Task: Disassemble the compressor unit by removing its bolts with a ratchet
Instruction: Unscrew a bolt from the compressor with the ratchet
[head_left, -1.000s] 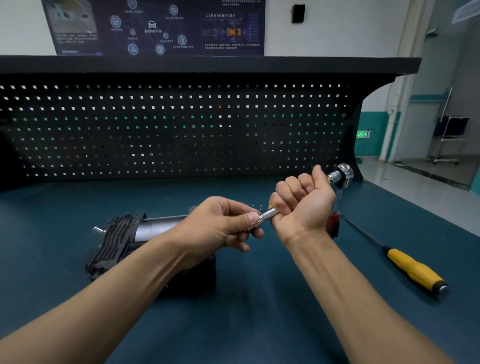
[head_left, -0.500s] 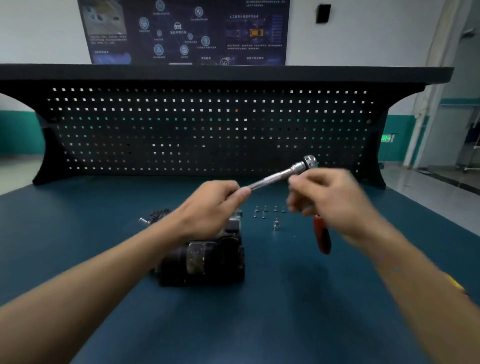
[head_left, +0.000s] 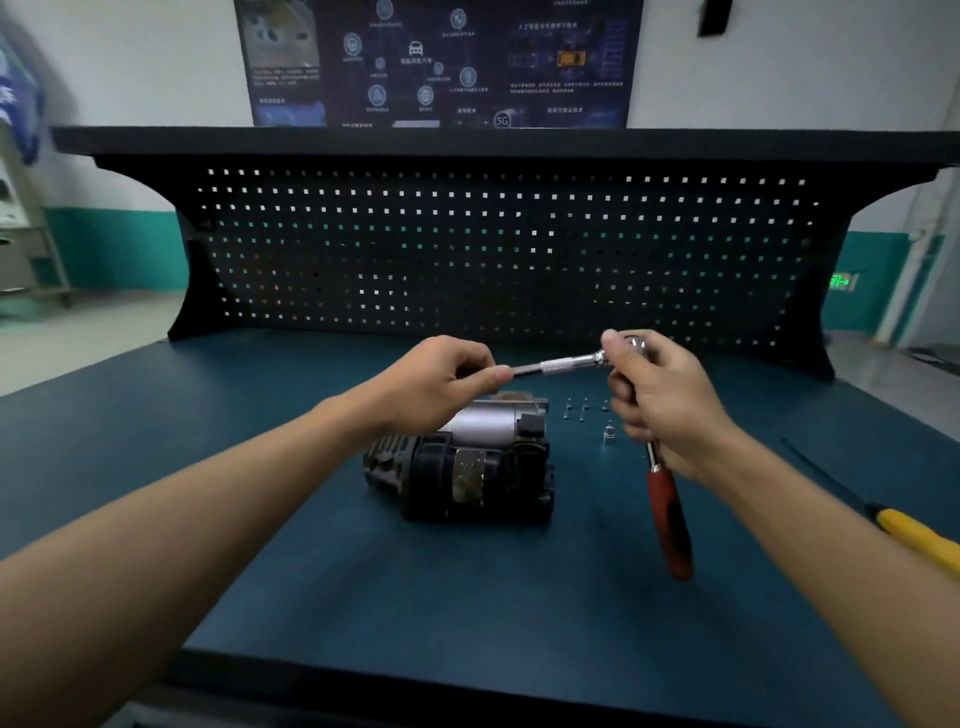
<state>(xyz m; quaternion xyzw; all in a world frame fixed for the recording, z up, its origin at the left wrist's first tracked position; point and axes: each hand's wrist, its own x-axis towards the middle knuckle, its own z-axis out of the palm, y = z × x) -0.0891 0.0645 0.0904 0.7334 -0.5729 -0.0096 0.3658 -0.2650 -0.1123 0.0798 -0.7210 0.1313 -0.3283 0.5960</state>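
From my station, my left hand (head_left: 441, 382) is curled, thumb and forefinger pinching the free end of the extension bar (head_left: 558, 364). My right hand (head_left: 665, 410) is wrapped round the neck of the ratchet (head_left: 670, 519), thumb pressed on its head, the red grip hanging below the palm. Both are raised clear of the work. The bar runs level between the two and meets the ratchet head — whether it is seated on the drive or only touching, I cannot tell. The compressor unit (head_left: 467, 467) lies on the blue table (head_left: 311, 597), just below my left hand in view, with no tool or hand on it. Loose bolts (head_left: 584, 408) stand in a small cluster to its right, a socket (head_left: 609, 434) just in front of them, so I judge part of the unbolting done.

What worries me: the bar is held by a fingertip pinch only, so if the joint at the head lets go it could drop onto the bolts and scatter them. The dangling grip hangs near the socket and could knock it over. My fingers hide the bar's tip, so going to a bolt without checking for a socket there invites a slip
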